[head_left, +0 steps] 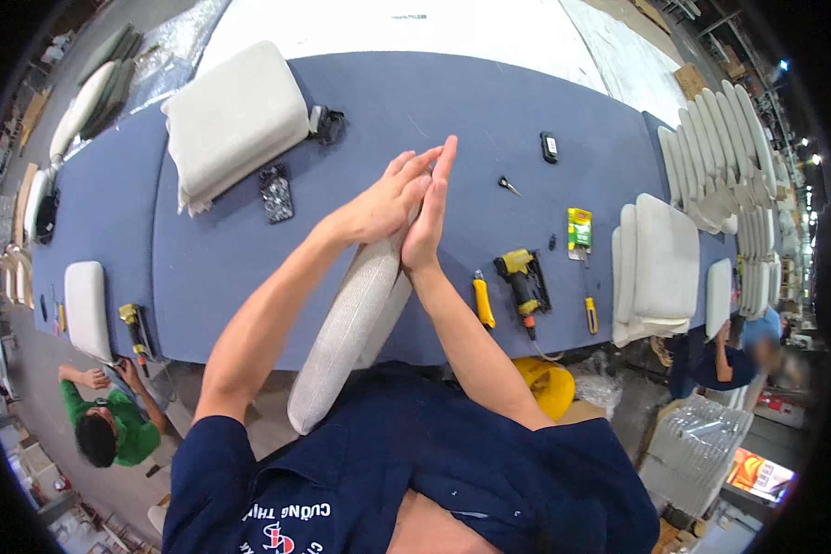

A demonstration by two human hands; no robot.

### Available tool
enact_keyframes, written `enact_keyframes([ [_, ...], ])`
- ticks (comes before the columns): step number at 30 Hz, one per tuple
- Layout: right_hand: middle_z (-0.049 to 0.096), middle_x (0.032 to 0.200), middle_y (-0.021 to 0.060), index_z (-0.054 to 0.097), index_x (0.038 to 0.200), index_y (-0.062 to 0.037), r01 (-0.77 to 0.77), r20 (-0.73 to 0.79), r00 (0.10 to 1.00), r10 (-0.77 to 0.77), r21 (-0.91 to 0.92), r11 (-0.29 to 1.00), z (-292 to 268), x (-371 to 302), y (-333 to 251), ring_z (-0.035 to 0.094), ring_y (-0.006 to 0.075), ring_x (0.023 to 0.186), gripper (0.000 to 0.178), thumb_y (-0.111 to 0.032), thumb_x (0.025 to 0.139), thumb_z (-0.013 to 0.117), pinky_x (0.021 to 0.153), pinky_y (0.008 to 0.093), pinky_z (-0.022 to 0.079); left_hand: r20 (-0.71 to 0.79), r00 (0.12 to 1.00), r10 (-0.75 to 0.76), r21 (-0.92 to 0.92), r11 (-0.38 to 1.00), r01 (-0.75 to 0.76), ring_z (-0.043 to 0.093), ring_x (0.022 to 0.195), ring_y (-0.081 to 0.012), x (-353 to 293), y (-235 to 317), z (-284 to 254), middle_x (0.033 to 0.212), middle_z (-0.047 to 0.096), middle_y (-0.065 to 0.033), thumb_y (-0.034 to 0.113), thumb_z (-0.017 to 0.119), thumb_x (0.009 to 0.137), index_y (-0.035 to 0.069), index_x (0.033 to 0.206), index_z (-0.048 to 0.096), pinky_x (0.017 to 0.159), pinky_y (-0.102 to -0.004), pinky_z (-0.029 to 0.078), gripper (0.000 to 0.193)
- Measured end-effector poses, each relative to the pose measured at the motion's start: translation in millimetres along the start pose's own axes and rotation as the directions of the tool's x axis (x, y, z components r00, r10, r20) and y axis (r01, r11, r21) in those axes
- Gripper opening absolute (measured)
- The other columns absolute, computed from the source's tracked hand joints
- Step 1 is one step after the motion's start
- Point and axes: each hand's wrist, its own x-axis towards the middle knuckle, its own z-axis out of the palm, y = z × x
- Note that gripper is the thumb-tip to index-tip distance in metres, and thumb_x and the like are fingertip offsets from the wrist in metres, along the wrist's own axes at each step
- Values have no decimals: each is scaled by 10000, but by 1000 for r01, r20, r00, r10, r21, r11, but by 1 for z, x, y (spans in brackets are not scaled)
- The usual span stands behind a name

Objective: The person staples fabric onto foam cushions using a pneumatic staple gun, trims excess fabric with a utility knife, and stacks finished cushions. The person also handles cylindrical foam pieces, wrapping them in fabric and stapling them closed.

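A light grey fabric-covered seat cushion point(332, 342) stands on edge in front of my body, its near end close to my shirt. At its far end, my left hand point(383, 205) lies against the left side with fingers stretched forward. My right hand point(425, 222) presses from the right side, its fingers straight and pointing away. Between the two palms the cushion's far end is held, and mostly hidden. To the right of the cushion, a yellow utility knife point(483, 300) and a yellow-black staple gun point(521, 280) lie on the blue-grey tabletop point(369, 102).
Cushions are piled at the far left point(235, 115) and right point(660, 263). A screwdriver point(590, 309), a yellow-green packet point(579, 231), a small black device point(548, 148) and a dark patterned phone-like object point(276, 194) lie about. Co-workers point(111, 425) stand at both sides.
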Motion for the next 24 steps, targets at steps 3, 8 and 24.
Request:
enact_keyframes([
  [3,-33,1795,84,-13,1711,-92,-113,31,993,110,114,987,17,-14,8,3,285,1645,853,-626,1112,278,1319,448,72,-5,998,-67,70,995,67,230,1585,-452,-7,6,-17,1714,220,-274,310,369,1122,92,1698,153,1296,-501,230,653],
  [8,3,1782,193,61,1700,-22,41,39,999,-30,-329,943,1,-42,93,2,349,1648,789,-519,1128,281,1317,486,46,-208,933,-293,414,838,355,568,1289,-567,-13,19,-32,1569,427,-356,224,469,1067,143,1701,123,1120,-566,463,727],
  [24,143,1750,261,213,1664,49,465,228,884,-409,-330,821,100,-1,26,87,428,1632,843,-527,1076,397,1298,576,36,-561,828,18,-131,985,-110,446,1450,-390,-30,-25,-45,1570,486,-208,379,478,1109,172,1675,275,1187,-457,349,636],
])
